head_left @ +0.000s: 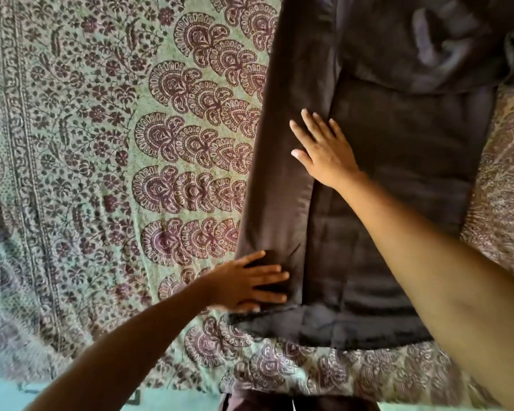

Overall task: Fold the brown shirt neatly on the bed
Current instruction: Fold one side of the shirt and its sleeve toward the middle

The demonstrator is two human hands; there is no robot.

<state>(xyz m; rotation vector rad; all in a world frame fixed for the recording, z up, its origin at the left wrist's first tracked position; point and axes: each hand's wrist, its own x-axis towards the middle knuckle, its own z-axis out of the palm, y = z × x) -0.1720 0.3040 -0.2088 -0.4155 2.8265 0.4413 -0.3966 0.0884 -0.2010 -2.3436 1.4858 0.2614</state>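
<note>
Your left hand [250,281] lies flat, fingers spread, pressing the near left corner of the brown shirt [398,173], holding nothing. Shirt lies on the bed's patterned bedspread [101,143], right of centre, left side folded inward. Farther up, your right hand [321,146] rests open-palmed on that fold.

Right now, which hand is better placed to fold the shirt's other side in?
Probably the right hand: it lies flat on the brown shirt, nearer its unfolded right edge. The left hand pins the folded corner.
</note>
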